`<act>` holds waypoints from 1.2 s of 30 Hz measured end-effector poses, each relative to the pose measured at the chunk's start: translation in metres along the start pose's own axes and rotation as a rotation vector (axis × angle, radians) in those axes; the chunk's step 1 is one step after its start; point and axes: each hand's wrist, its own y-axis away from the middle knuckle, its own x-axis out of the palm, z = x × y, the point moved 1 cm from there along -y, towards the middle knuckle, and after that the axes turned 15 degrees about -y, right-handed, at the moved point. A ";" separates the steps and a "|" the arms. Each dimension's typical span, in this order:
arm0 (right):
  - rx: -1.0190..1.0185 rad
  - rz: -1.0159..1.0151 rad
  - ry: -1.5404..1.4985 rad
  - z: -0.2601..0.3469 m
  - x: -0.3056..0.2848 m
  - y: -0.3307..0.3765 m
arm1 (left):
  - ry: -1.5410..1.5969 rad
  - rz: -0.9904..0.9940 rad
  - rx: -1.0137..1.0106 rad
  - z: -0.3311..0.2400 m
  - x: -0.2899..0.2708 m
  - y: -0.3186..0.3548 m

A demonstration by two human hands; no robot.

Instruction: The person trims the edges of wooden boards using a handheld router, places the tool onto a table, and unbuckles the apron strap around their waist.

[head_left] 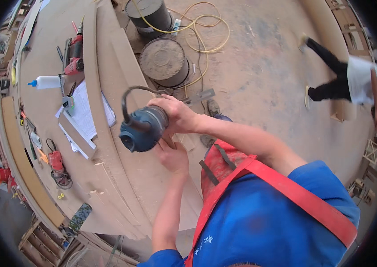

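Observation:
My right hand (pixel 177 113) is wrapped round the grey collar of a blue corded router (pixel 146 129). Its body tilts toward the left, over the edge of the workbench, and a dark cord loops up from its end. Just below the router, my left hand (pixel 173 156) has its fingers closed round a small brown piece of wood (pixel 170 140); the router hides part of the fingers. Past my right hand a flat metal plate (pixel 202 96) sticks out; I cannot tell what it is fixed to.
Long boards (pixel 104 111) lie along the dusty workbench (pixel 75 178). On it are papers (pixel 84 107), a white bottle (pixel 47 82), a red power tool (pixel 56 162) and an air tool (pixel 76 51). Two drums (pixel 164 60) and a yellow hose (pixel 217 46) occupy the floor. A person (pixel 348 80) walks at right.

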 end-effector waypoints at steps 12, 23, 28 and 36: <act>0.074 0.039 0.048 -0.022 -0.015 -0.041 | -0.136 0.044 0.037 0.001 0.001 -0.002; 0.046 0.052 -0.034 -0.056 -0.031 -0.097 | -0.158 0.061 0.075 0.003 -0.004 -0.003; 0.022 0.050 -0.044 -0.066 -0.040 -0.122 | -0.146 0.064 0.070 0.004 -0.003 -0.002; -0.023 0.064 -0.066 -0.081 -0.057 -0.166 | -0.186 0.075 0.079 0.002 -0.005 -0.005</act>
